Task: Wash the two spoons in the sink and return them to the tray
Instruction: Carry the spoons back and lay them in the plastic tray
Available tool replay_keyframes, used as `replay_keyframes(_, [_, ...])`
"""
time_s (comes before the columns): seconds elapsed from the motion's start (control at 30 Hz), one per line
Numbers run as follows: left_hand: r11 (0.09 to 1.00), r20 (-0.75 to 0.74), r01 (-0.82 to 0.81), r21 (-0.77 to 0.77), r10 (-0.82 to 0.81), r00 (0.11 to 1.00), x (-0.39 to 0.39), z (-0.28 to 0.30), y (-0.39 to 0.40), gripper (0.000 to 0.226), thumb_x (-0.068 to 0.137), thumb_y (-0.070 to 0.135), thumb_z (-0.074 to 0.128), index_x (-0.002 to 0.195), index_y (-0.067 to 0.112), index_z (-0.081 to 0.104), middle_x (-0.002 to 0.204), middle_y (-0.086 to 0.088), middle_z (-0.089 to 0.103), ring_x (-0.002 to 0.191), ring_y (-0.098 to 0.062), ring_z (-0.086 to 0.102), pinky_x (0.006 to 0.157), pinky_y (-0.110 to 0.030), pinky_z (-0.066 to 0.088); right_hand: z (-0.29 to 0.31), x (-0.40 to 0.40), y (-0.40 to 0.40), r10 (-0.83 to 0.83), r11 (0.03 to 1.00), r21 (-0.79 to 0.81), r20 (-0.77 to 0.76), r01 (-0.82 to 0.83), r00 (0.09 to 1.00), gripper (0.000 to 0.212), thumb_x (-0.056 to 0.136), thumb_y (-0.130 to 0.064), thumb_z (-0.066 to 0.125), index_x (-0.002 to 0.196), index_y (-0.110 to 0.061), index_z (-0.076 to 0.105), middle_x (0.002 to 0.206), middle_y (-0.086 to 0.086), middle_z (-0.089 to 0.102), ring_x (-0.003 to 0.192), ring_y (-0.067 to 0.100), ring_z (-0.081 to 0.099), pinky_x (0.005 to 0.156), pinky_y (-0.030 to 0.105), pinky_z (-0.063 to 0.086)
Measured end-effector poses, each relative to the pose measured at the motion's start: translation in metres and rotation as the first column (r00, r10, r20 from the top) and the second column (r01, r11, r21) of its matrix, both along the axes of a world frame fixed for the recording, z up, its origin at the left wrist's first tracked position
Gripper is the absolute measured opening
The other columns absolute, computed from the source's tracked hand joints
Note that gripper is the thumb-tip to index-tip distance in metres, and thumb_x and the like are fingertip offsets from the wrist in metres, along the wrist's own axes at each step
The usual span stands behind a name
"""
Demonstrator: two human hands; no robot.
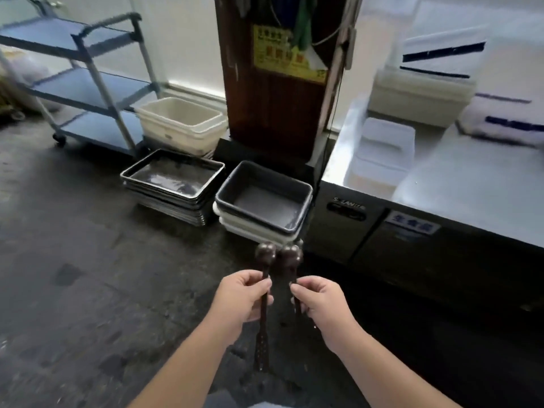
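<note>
While raised side by side, both hands [240, 298] [319, 301] grip spoons [265, 256] [292, 256].

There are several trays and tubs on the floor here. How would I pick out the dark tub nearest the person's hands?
Start at the tall brown wooden post in the middle, then look down to the floor at its foot, beside the steel counter. There sits the dark tub, on top of white tubs. Unlike the flat metal trays to its left, it is deep-walled, and unlike the cream tubs behind, it is dark grey.

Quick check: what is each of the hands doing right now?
Left hand: closed around the handle of a dark spoon, bowl end up.
Right hand: closed around the handle of the second dark spoon, also upright.
</note>
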State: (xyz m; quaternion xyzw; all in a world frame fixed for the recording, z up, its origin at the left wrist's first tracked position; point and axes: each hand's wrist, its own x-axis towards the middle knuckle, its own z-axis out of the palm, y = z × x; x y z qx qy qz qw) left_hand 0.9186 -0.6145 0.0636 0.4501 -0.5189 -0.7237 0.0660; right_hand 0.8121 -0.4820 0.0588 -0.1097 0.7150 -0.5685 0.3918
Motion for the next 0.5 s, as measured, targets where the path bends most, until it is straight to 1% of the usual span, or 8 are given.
replay_keyframes(0.07, [0.997,-0.002,0.079,-0.001,-0.079,0.997,-0.034,0.0,-0.001,0.005,0.089,0.013,0.068,0.087,0.017,0.069,0.063,0.005,0.069,0.061,-0.011,0.07,0.052,-0.024,0.05,0.0,-0.024,0.008,-0.082,0.996,-0.017,0.015,0.082,0.997,0.009,0.087,-0.015,0.073,0.08,-0.012,0.077,0.065,0.006,0.07,0.056,0.014,0.06,0.053,0.026,0.048])
replay_keyframes(0.17, [0.981,-0.012,0.193,0.002,-0.193,0.981,-0.086,-0.003,-0.011,0.003,0.089,0.016,0.068,0.089,0.017,0.071,0.066,0.004,0.07,0.065,-0.012,0.071,0.061,-0.03,0.052,0.0,-0.061,0.007,-0.19,0.981,-0.038,0.023,0.191,0.982,0.011,0.088,-0.01,0.071,0.081,-0.003,0.075,0.064,0.007,0.067,0.055,0.013,0.059,0.051,0.023,0.049])
replay_keyframes(0.27, [0.96,-0.034,0.281,0.015,-0.28,0.959,-0.141,-0.008,-0.029,0.006,0.089,0.015,0.068,0.093,0.017,0.071,0.072,0.003,0.072,0.065,-0.012,0.071,0.062,-0.03,0.052,0.002,-0.101,-0.006,-0.277,0.959,-0.057,0.019,0.278,0.961,0.011,0.089,-0.005,0.068,0.087,0.005,0.073,0.064,0.009,0.066,0.055,0.015,0.058,0.05,0.022,0.048])
replay_keyframes(0.37, [0.932,-0.053,0.361,0.02,-0.36,0.931,-0.199,-0.012,-0.056,0.006,0.089,0.015,0.068,0.091,0.019,0.071,0.077,0.003,0.073,0.065,-0.011,0.071,0.06,-0.028,0.052,0.005,-0.143,-0.029,-0.362,0.931,-0.059,0.009,0.361,0.932,0.01,0.089,-0.004,0.068,0.087,0.004,0.073,0.061,0.005,0.065,0.054,0.012,0.057,0.052,0.022,0.048])
replay_keyframes(0.5, [0.886,-0.039,0.464,-0.01,-0.464,0.885,-0.272,-0.012,-0.096,0.006,0.087,0.015,0.07,0.091,0.018,0.072,0.074,0.002,0.073,0.067,-0.014,0.072,0.063,-0.033,0.055,0.01,-0.199,-0.062,-0.472,0.88,-0.051,0.0,0.471,0.882,0.009,0.089,-0.005,0.069,0.084,0.0,0.074,0.062,0.006,0.065,0.053,0.01,0.056,0.049,0.019,0.046])
